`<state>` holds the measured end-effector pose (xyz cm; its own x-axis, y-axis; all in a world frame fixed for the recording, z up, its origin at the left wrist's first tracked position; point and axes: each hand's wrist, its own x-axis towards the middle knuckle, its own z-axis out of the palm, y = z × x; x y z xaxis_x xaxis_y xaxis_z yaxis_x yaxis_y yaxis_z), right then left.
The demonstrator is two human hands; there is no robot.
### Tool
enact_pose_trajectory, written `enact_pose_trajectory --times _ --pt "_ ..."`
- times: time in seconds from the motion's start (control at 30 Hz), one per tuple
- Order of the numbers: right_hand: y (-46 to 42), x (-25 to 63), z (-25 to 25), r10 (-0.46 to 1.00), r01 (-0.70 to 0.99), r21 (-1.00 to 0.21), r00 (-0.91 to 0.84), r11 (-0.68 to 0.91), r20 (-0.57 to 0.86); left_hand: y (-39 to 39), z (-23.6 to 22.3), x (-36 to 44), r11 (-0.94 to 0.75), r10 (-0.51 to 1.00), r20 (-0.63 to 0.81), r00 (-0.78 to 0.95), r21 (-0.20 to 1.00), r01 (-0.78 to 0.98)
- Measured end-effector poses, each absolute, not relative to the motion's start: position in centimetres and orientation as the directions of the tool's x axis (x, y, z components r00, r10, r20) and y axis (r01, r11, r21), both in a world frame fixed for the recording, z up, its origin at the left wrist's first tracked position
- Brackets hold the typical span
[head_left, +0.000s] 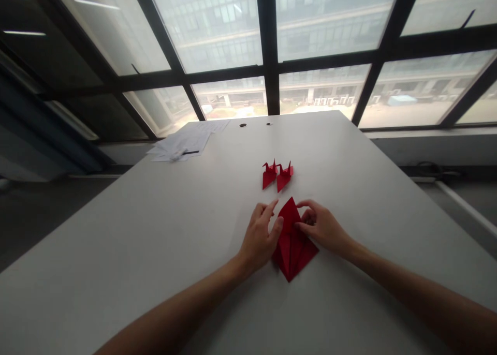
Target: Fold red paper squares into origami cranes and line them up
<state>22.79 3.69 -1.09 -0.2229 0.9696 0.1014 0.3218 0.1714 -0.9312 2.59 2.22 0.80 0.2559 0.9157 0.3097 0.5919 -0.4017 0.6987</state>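
Observation:
A sheet of folded red origami paper [290, 246] lies on the white table in front of me, kite-shaped with creased flaps and a point at its far end. My left hand [261, 236] holds its left side, the thumb resting on top and the index finger reaching past the edge. On the right side, my right hand [320, 224] grips the paper's edge, thumb on the surface and index finger curved near the far point. Just beyond the sheet stand two finished red paper cranes, a left crane [269, 176] and a right crane [285, 177], close together.
The white table [174, 231] stretches toward large dark-framed windows [272, 70]. Loose white papers [190, 139] lie at its far left with a dark pen [191, 152] on them. Two round holes [243, 125] show near the far edge. A blue curtain [50, 122] hangs at the left.

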Motion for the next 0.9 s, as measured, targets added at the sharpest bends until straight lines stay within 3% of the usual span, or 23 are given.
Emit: enact_pose_trajectory --times 0.07,0.17,0.3,0.5,0.67,0.9 --pt "3.2 22.7 -1.1 0.97 0.45 -0.866 -0.197 0.216 0.139 1.4 0.7 2.5 -0.468 0.883 0.304 0.358 0.631 0.618" --pt "2.7 22.9 -0.8 0.951 0.668 -0.677 -0.206 0.309 0.231 0.2 0.4 2.4 -0.585 0.807 0.277 0.522 0.501 0.638" --pt "2.7 23.5 -0.7 0.915 0.772 -0.504 -0.255 0.387 0.312 -0.5 -0.1 2.1 -0.686 0.715 0.221 0.663 0.399 0.608" --pt "3.3 24.1 -1.1 0.858 0.753 -0.425 -0.371 0.502 0.356 -0.6 0.0 2.0 -0.722 0.674 0.223 0.704 0.4 0.564" --pt "3.1 24.1 -1.1 0.844 0.745 -0.407 -0.407 0.528 0.35 0.8 0.1 1.4 -0.652 0.749 0.275 0.603 0.465 0.599" --pt "1.6 24.1 -1.3 0.818 0.733 -0.368 -0.481 0.573 0.315 2.1 -1.1 0.7 -0.658 0.742 0.144 0.654 0.34 0.672"
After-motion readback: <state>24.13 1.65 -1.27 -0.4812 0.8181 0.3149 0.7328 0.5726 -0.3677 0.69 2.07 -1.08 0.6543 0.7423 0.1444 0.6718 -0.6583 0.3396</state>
